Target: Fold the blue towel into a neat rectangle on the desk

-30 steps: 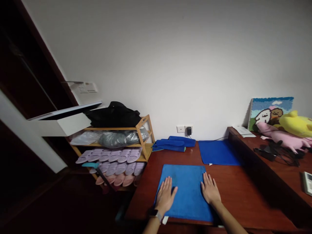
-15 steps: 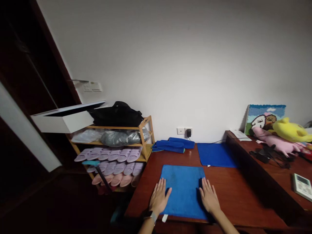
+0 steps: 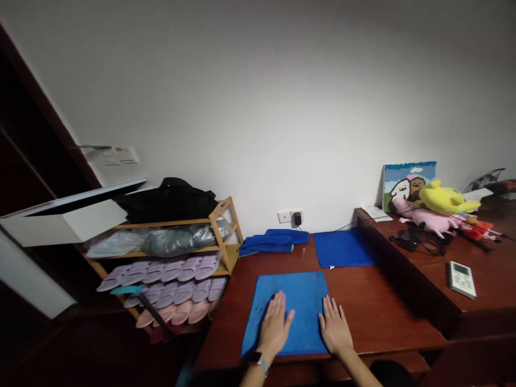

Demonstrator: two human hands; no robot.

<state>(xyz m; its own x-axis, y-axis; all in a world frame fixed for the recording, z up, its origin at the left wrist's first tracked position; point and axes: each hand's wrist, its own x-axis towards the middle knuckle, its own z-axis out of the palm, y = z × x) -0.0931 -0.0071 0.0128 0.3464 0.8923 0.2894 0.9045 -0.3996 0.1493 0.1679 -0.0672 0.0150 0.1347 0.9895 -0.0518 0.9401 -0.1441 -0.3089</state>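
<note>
A light blue cloth [image 3: 300,312] lies flat and spread out at the front of the brown wooden table [image 3: 371,306]. My left hand [image 3: 274,328] rests on the cloth a little left of its middle, palm down, fingers stretched out. On the cloth's right edge my right hand [image 3: 335,327] lies palm down with its fingers extended. Neither hand grips anything. Farther back is a darker blue cloth [image 3: 344,248], laid flat by the wall. To its left sit rolled or folded blue cloths [image 3: 270,243].
A wooden rack [image 3: 226,236] with slippers [image 3: 173,269] and a black bag [image 3: 169,201] stands at the left. On the raised surface to the right are plush toys [image 3: 443,198], a cable with an adapter [image 3: 411,239] and a white device [image 3: 462,279] with a screen.
My left hand has moved inward from the cloth's left edge onto its surface. My right hand stays at the right edge. The view has turned to the right.
</note>
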